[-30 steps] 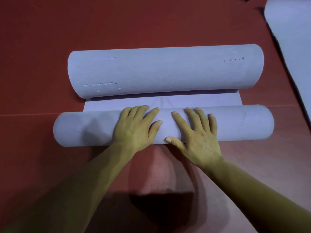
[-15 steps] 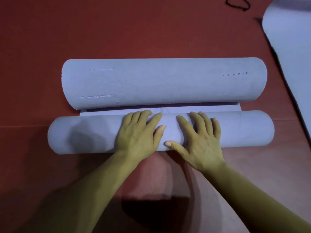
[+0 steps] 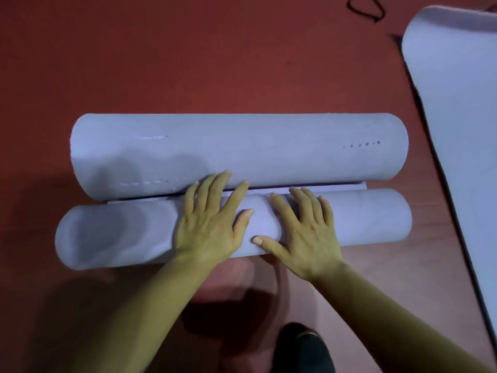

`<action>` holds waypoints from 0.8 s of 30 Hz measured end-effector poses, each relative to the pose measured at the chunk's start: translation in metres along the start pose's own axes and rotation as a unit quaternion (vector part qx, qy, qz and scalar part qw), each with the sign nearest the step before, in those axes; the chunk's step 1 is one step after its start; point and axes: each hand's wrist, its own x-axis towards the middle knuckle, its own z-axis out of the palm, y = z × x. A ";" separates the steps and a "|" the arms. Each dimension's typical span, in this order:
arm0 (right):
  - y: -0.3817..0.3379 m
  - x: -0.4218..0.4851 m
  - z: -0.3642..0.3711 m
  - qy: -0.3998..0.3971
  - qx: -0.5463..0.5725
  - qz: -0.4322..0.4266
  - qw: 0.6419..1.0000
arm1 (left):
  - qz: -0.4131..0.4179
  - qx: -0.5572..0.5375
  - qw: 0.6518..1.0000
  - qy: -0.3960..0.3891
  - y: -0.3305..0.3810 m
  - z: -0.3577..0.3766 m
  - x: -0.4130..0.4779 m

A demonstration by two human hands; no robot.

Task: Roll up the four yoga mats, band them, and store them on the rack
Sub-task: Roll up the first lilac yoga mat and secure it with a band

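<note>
A pale lavender yoga mat lies on the red floor, curled from both ends. Its near roll (image 3: 371, 216) sits under my palms. Its far curl (image 3: 242, 149) is wider and almost touches the near roll, with only a thin strip of flat mat (image 3: 336, 187) showing between them. My left hand (image 3: 209, 224) presses flat on the near roll's middle, its fingertips reaching the far curl. My right hand (image 3: 304, 232) lies flat beside it, fingers spread. Neither hand grips anything.
A second lavender mat (image 3: 457, 117) lies unrolled along the right edge. A black band (image 3: 365, 8) lies on the red floor (image 3: 188, 63) at the top right. A dark shoe (image 3: 304, 348) shows at the bottom centre.
The near roll has moved forward under both hands. The flat strip between it and the far curl has narrowed to a sliver.
</note>
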 end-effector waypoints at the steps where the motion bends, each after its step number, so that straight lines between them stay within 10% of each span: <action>1: 0.001 0.001 0.004 0.024 0.001 -0.003 1.000 | 0.005 -0.002 1.000 -0.002 -0.002 0.002 0.002; 7: 0.007 0.025 0.010 0.068 0.006 -0.027 0.997 | -0.024 0.000 0.999 -0.039 -0.010 0.003 0.023; 18: 0.013 0.079 0.002 -0.092 0.031 0.019 0.995 | -0.056 -0.042 0.995 -0.074 -0.026 0.009 0.065; 24: 0.005 0.066 0.004 0.039 0.049 -0.008 0.998 | -0.060 -0.064 0.992 -0.092 -0.031 0.017 0.080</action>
